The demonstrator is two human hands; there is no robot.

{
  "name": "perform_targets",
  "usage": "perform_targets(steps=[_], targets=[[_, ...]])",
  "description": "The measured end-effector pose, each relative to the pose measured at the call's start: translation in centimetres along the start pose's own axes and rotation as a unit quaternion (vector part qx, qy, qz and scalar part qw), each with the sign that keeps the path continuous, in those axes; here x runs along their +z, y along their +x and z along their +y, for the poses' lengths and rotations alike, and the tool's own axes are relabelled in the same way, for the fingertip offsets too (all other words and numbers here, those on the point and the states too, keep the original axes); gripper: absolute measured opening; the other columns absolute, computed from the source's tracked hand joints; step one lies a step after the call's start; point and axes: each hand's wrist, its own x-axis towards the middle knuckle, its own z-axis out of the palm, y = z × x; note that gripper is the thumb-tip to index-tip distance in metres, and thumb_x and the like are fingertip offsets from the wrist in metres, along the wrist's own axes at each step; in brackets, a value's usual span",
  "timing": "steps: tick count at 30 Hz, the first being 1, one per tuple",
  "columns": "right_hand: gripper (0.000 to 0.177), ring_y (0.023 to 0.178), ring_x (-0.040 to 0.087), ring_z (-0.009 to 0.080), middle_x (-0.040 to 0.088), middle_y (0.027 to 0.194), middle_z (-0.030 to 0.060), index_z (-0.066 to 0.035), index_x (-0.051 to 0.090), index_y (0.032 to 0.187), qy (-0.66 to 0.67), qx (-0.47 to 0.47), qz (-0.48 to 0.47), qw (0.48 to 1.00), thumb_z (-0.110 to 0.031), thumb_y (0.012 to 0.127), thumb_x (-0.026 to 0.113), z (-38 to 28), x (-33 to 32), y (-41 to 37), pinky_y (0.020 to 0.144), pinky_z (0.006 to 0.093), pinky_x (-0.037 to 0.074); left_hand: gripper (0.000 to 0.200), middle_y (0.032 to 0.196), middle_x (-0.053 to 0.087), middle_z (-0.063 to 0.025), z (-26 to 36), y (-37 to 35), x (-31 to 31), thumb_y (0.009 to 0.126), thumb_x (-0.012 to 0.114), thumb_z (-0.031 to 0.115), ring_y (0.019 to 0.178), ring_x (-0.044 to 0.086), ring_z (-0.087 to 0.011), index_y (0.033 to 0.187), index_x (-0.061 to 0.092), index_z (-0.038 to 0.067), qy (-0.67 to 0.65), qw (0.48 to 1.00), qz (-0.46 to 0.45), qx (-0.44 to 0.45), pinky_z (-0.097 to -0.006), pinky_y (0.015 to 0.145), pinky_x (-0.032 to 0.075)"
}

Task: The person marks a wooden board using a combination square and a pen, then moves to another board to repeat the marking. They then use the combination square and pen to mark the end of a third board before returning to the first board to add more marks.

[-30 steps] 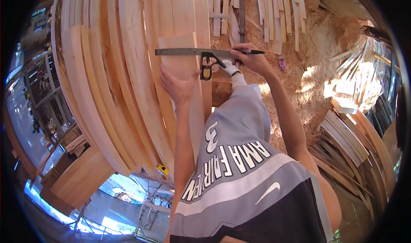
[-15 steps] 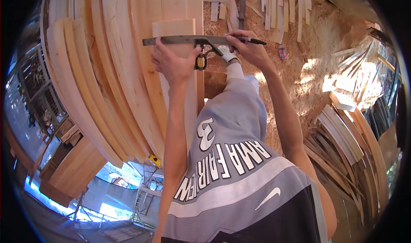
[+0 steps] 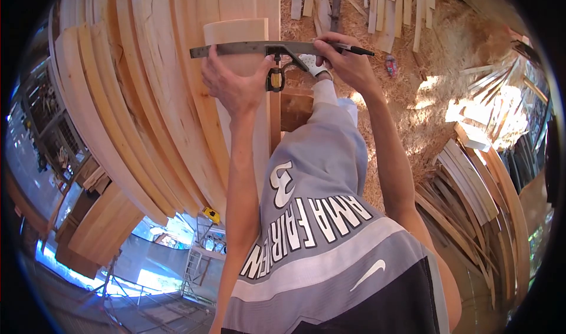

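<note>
1. Two bare arms reach away from the camera over grey shorts (image 3: 318,216) printed with white letters and a numeral 3.
2. One hand, the left hand (image 3: 233,86), lies spread on a pale board (image 3: 236,30), palm down and not clenched. Its fingertips meet the lower edge of the metal blade, and its thumb points towards the dark stock.
3. That blade belongs to a combination square (image 3: 259,48), which lies crosswise near the far end of the board. Its stock hangs against the board's right edge, and its blade runs from the left edge out past the right one.
4. At the blade's right end, the right hand (image 3: 348,63) is closed around a black pen (image 3: 356,50). The pen lies roughly level, with its tip pointing right, beyond the knuckles. Whether this hand also pinches the blade cannot be told.
5. Just beneath the right hand shows a white shoe (image 3: 312,69).
6. The board rests on top of a wide stack of long planks (image 3: 147,98), which fills the left half of the view.
7. To the right of the stack, the floor (image 3: 413,104) is covered with sawdust and shavings, and a small red item (image 3: 390,66) lies near the right hand.
8. Farther off, thin wooden strips (image 3: 401,10) lie along the top edge, and a heap of offcuts (image 3: 471,187) is piled at the right.
</note>
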Motion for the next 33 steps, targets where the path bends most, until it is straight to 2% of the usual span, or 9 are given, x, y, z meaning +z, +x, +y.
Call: perform_targets(steps=[1,3,18,20,24,30,33], targets=[[0.023,0.062,0.055,0.0076,0.071,0.072,0.0017,-0.003,0.075,0.101,0.004,0.002,-0.001,1.0,-0.024,0.102,0.067,0.21,-0.07,0.07,0.057,0.0267,0.044,0.11,0.142,0.045,-0.0257,0.12,-0.05,-0.16,0.065,0.094,0.054,0.134,0.041,-0.0465,0.148,0.04,0.006,0.001,1.0,-0.001,-0.002,-0.0646,0.101,0.04],[0.023,0.062,0.054,0.0074,0.071,0.072,0.0017,-0.003,0.075,0.101,0.007,0.005,-0.004,1.0,-0.024,0.102,0.067,0.38,-0.02,0.01,0.056,0.0264,0.043,0.109,0.144,0.044,-0.0248,0.37,-0.1,-0.51,0.067,0.094,0.053,0.137,0.04,-0.0439,0.149,0.041,0.005,-0.009,1.0,-0.019,-0.023,-0.0593,0.11,0.037],[0.023,0.061,0.054,0.0074,0.072,0.072,0.0022,-0.003,0.075,0.102,0.019,-0.003,-0.004,1.0,-0.024,0.102,0.067,0.17,-0.09,-0.08,0.056,0.0267,0.043,0.107,0.143,0.045,-0.0235,0.54,-0.11,-0.7,0.067,0.094,0.053,0.138,0.04,-0.0426,0.148,0.042,0.005,-0.011,0.999,-0.02,-0.027,-0.06,0.11,0.036],[0.023,0.064,0.056,0.0065,0.07,0.076,0.0049,0.002,0.072,0.106,0.005,0.007,-0.024,1.0,-0.02,0.104,0.066,-0.24,-0.27,-0.15,0.058,0.0225,0.046,0.107,0.143,0.046,-0.0234,0.54,-0.17,-0.68,0.067,0.094,0.053,0.138,0.04,-0.0424,0.148,0.042,0.005,-0.01,0.999,-0.017,-0.028,-0.06,0.11,0.036],[0.024,0.065,0.057,0.0064,0.07,0.076,0.0047,0.002,0.072,0.106,0.017,0.009,-0.02,1.0,-0.021,0.104,0.066,-0.25,-0.27,-0.14,0.058,0.0224,0.046,0.107,0.143,0.046,-0.0232,0.39,-0.18,-0.58,0.067,0.094,0.052,0.139,0.04,-0.0419,0.148,0.043,0.006,-0.012,1.0,-0.009,-0.019,-0.06,0.11,0.036],[0.023,0.065,0.057,0.0058,0.071,0.077,0.0048,0.002,0.072,0.105,0.016,0.004,-0.035,0.999,-0.021,0.105,0.065,-0.07,-0.69,0.1,0.058,0.0215,0.046,0.107,0.145,0.045,-0.0238,0.41,-0.26,-0.33,0.067,0.095,0.053,0.14,0.04,-0.0425,0.148,0.045,0.006,0.001,1.0,-0.007,-0.022,-0.0601,0.111,0.036],[0.025,0.061,0.052,0.0049,0.073,0.072,0.0009,-0.003,0.075,0.102,0.027,-0.002,-0.026,0.999,-0.027,0.102,0.067,0.09,-0.65,0.21,0.055,0.0248,0.042,0.107,0.146,0.045,-0.0245,0.38,-0.44,-0.29,0.066,0.095,0.053,0.14,0.04,-0.043,0.149,0.045,0.006,0.014,1.0,-0.002,-0.027,-0.0605,0.111,0.036]])
